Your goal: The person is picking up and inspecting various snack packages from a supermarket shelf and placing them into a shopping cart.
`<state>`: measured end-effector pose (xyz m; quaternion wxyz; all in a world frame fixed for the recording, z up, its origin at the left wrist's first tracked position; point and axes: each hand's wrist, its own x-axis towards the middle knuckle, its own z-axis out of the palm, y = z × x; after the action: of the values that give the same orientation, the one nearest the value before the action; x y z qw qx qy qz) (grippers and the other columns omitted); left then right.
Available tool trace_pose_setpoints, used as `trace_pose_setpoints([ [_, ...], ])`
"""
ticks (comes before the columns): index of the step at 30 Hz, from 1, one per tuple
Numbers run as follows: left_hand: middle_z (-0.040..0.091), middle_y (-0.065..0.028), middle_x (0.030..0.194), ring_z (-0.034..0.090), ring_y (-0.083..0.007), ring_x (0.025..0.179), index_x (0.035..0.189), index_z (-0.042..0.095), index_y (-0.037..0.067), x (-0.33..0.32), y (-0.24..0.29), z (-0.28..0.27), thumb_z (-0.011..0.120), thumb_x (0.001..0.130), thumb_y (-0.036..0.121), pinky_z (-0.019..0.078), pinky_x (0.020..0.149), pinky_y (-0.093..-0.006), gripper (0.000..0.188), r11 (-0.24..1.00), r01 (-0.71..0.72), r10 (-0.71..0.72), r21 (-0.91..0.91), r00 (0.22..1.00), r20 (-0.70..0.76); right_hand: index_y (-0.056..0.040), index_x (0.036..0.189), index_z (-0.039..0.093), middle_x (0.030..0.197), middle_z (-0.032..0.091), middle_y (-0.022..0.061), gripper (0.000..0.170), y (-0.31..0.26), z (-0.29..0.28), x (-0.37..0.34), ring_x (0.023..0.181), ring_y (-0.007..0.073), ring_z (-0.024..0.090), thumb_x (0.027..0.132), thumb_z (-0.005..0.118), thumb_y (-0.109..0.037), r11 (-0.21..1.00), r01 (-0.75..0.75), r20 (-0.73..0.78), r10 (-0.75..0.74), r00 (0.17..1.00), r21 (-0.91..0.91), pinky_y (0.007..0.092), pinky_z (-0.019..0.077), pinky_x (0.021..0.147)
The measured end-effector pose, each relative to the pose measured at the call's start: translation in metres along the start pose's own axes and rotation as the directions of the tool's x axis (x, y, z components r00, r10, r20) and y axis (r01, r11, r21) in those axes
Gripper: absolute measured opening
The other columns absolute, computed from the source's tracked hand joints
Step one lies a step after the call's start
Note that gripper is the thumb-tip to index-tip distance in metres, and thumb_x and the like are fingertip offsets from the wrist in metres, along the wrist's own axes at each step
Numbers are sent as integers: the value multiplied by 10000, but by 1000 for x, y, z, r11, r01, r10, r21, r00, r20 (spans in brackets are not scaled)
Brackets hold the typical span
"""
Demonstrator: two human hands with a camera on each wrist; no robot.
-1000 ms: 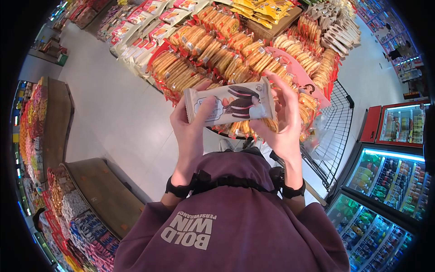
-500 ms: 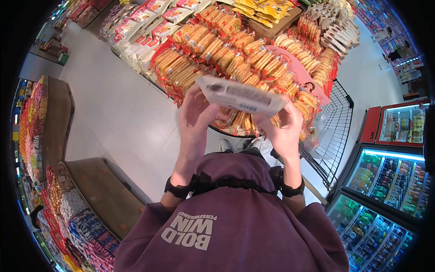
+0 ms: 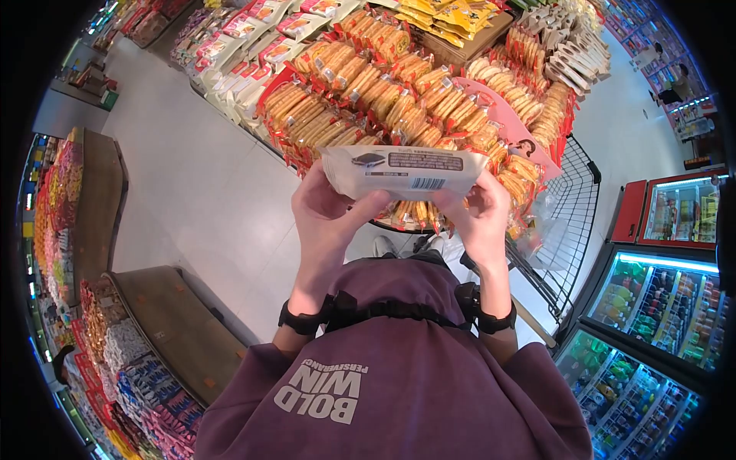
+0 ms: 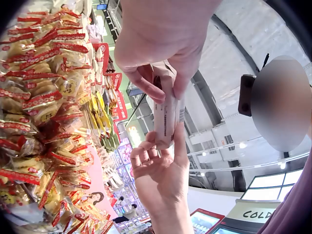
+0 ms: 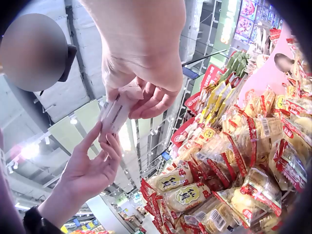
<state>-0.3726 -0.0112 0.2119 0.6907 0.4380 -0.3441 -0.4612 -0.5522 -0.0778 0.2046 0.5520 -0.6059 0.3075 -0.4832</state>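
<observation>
A white cookie packet [image 3: 399, 165] is held up level in front of the person's waist, its printed side with a barcode turned toward the head camera. My left hand [image 3: 328, 211] pinches its left end, thumb on the near face and fingers behind. At the other end my right hand [image 3: 484, 215] grips the packet the same way. The left wrist view shows the packet [image 4: 165, 114] edge-on between both hands. Beyond it lie rows of clear-wrapped round crackers [image 3: 360, 84] with red wrapper ends.
A black wire shopping cart [image 3: 571, 222] stands at the right of the display. Lit drink coolers [image 3: 652, 307] line the right side. Brown-topped shelving [image 3: 172, 322] with packaged goods is at the left. Yellow packets [image 3: 448, 19] sit at the display's back.
The packet has turned over from its picture side to its barcode side, tilting midway and then levelling. Both hands have shifted their hold at its ends.
</observation>
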Motion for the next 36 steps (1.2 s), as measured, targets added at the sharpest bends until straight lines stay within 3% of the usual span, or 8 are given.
trace_pose_setpoints([
  [12, 609, -151, 1181, 571, -176, 978, 939, 673, 26, 5, -29, -16, 798, 607, 2, 469, 881, -330, 356, 950, -273, 241, 152, 951, 195, 14, 1091, 641, 956, 678, 59, 387, -5, -25, -9, 862, 114, 622, 739, 788, -57, 978, -184, 223, 160, 962, 95, 270, 490, 786],
  [16, 605, -168, 1201, 579, -185, 966, 867, 685, 16, 2, -33, -7, 786, 598, 21, 468, 857, -335, 287, 892, -291, 173, 346, 927, 333, 45, 1155, 598, 1107, 651, 133, 428, -8, -41, -25, 1025, 205, 625, 766, 749, -52, 971, -179, 339, 224, 914, -160, 314, 469, 918],
  [19, 566, -174, 1272, 615, -215, 1039, 1082, 635, 2, -2, -42, 19, 764, 662, 5, 500, 818, -321, 439, 897, -258, 148, 359, 940, 307, -4, 1137, 632, 1084, 685, 95, 425, 12, -72, -44, 996, 160, 648, 758, 795, -109, 999, 23, 248, -30, 968, 31, 305, 500, 881],
  [24, 547, -166, 1298, 626, -223, 1049, 1205, 570, -17, 2, -50, 40, 692, 751, -78, 514, 798, -304, 474, 849, -225, 81, 478, 950, 303, -1, 1157, 640, 1087, 662, 94, 488, 0, -212, -89, 1014, 179, 610, 804, 709, -331, 950, -253, -202, 216, 955, -185, 319, 452, 920],
  [29, 588, -181, 1211, 614, -166, 957, 1089, 609, -30, 9, -61, 55, 639, 783, -140, 504, 796, -276, 326, 831, -190, 30, 522, 954, 299, -16, 1118, 656, 889, 682, 92, 379, 47, -356, -129, 760, 130, 578, 871, 612, -300, 487, -676, -565, 378, 734, -553, 263, 462, 713],
  [30, 591, -179, 1203, 615, -166, 958, 1082, 612, -29, 9, -63, 60, 638, 783, -142, 502, 796, -275, 321, 827, -170, 9, 536, 957, 289, -30, 1127, 660, 823, 693, 139, 400, 59, -372, -131, 718, 206, 641, 854, 627, -320, 204, -750, -632, 427, 647, -629, 331, 502, 694],
  [32, 597, -174, 1186, 615, -166, 960, 1069, 617, -27, 10, -66, 67, 635, 784, -146, 498, 794, -274, 310, 818, -134, -23, 559, 964, 264, -56, 1116, 674, 920, 703, 225, 442, 120, -422, -155, 903, 393, 675, 822, 654, -386, -32, -668, -605, 457, 652, -744, 450, 527, 811],
  [36, 603, -168, 1154, 616, -168, 954, 1032, 625, -29, 11, -66, 82, 622, 804, -142, 493, 797, -268, 254, 763, -143, -34, 630, 965, 260, -51, 1156, 642, 1008, 681, 241, 489, 233, -474, -184, 973, 383, 659, 805, 677, -390, -87, -645, -567, 574, 590, -759, 432, 518, 870],
])
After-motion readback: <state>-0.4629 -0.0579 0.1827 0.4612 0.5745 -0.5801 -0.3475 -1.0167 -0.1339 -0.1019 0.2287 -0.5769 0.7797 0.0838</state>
